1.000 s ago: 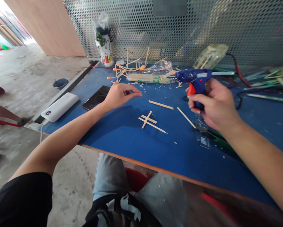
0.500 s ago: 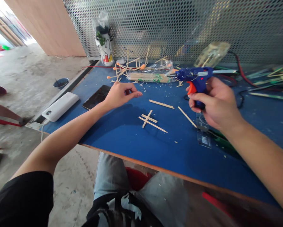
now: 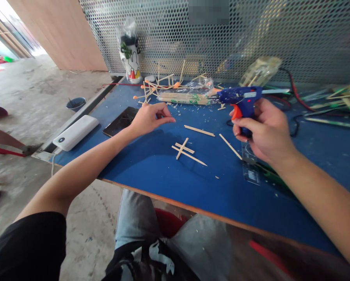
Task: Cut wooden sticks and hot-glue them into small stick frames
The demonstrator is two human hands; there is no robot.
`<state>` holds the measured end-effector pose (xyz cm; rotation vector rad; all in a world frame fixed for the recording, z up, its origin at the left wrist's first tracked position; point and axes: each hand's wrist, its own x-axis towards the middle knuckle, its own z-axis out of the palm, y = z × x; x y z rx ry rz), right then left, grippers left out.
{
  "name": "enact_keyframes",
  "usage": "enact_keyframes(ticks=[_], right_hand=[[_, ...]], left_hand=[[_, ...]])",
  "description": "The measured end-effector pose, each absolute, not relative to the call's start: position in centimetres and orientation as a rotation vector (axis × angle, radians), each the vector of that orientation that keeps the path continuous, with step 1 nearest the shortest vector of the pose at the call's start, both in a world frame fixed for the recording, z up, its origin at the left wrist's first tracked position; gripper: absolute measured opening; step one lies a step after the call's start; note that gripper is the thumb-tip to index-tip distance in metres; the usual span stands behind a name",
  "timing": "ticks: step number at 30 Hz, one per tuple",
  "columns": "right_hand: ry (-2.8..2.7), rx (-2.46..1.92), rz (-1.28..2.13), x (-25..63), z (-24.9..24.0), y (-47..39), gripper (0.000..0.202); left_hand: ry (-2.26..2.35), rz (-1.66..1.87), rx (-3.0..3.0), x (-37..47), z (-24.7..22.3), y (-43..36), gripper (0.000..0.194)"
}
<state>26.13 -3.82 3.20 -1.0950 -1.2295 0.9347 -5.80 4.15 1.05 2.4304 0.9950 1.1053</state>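
Observation:
My right hand (image 3: 270,125) is wrapped round a blue glue gun (image 3: 241,97) with an orange trigger, its nozzle pointing left above the table. A white glue stick (image 3: 276,91) sticks out of its back. My left hand (image 3: 154,118) hovers near a dark phone (image 3: 120,121), thumb and fingers brought together in a pinch; whether anything is between them cannot be made out. Between and below the hands, three thin wooden sticks (image 3: 190,155) lie crossed over one another. Another wooden stick (image 3: 199,130) lies behind them, and a slanted stick (image 3: 230,146) lies to their right.
At the back are a stick frame with orange joints (image 3: 159,84), a bagged bundle of sticks (image 3: 183,98) and a wrapped rabbit-print cup (image 3: 132,58). A white power bank (image 3: 75,132) sits at the left edge. Pliers (image 3: 265,171) lie under my right forearm. A perforated metal panel (image 3: 169,31) stands behind.
My left hand's fingers have drawn slightly closer together. The glue gun stays held in my right hand, almost in the same place. The sticks have not moved.

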Motion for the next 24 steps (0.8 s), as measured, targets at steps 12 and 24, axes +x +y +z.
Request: enact_keyframes(ticks=[12, 24], right_hand=[[-1.227, -1.104, 0.941, 25.96, 3.42, -4.08, 0.036], [-1.239, -1.091, 0.947, 26.14, 3.15, -4.01, 0.036]], left_hand=[[0.911, 1.034, 2.485, -5.81, 1.27, 4.34, 0.027], [1.072, 1.023, 2.375, -5.76, 1.26, 4.03, 0.027]])
